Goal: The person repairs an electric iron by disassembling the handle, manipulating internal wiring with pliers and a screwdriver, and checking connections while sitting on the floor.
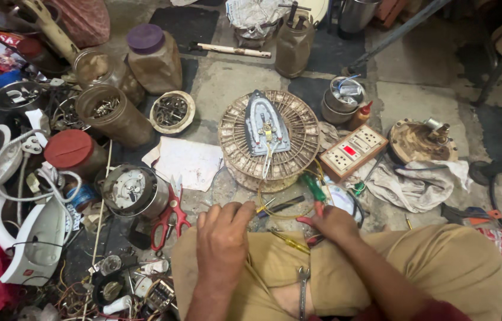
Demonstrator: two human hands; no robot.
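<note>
Wire: thin yellowish wire point(281, 209) curves in a loop on the floor just in front of the knees, between both hands and below the wicker stand; one end runs to the left fingers.
Left hand: left hand point(222, 238) rests on the left knee, fingers bent and pinched narrow on the wire end, so it looks; exact contact is small, hard to tell.
Right hand: right hand point(333, 223) closed around red-handled pliers point(312, 229); the jaws are hidden under the hand.
Step in hand: I judge prep of the wire end w/ the pliers, cutting or stripping; cannot tell which.
Next move needs: a steady pinch by the left hand and the plier tip placed exact on the thin wire; too much force may break it.
Near things: green-handle screwdriver point(313, 186) just beside the right hand; yellow-handle screwdriver point(289, 241) and a spanner point(302, 291) lie on the lap.
Further out: iron base point(266, 126), turned over, lies on a round wicker stand point(233, 139); switch board point(352, 151) to the right of it; red scissors point(168, 220) left of the left hand; metal motor point(135, 190), jars point(111, 113) w/ screws and misc. parts beyond.
</note>
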